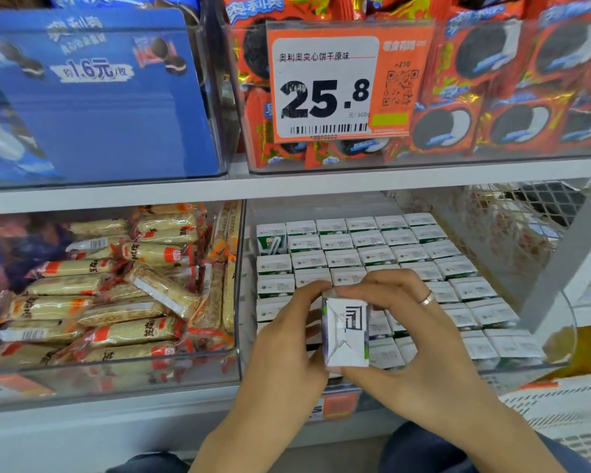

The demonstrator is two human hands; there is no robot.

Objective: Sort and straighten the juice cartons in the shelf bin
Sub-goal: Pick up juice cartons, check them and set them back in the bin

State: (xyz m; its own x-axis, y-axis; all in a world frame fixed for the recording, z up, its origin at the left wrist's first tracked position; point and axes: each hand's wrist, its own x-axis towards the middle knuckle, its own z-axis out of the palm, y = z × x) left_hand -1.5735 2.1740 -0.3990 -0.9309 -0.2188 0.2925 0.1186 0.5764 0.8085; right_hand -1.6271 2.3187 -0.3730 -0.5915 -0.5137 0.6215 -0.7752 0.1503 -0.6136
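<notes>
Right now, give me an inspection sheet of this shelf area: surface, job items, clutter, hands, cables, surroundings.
Surface: white shelf board above the clear carton bin.
Job's things: small white cartons packed in rows; one carton lifted above them.
Clutter: one green-sided carton at the back left shows its side.
Hands: left hand and right hand both grip the lifted carton with their fingers.
Cables: nothing seen.
Surroundings: snack bars left, price tag above.

Juice cartons (372, 257): small white packs with green trim, standing upright in tight rows, tops showing; far-left pack shows its green face; one carton (347, 332) raised near the front, folded white end toward the camera; shelf bin (243, 302): clear-walled, lower right shelf.
</notes>
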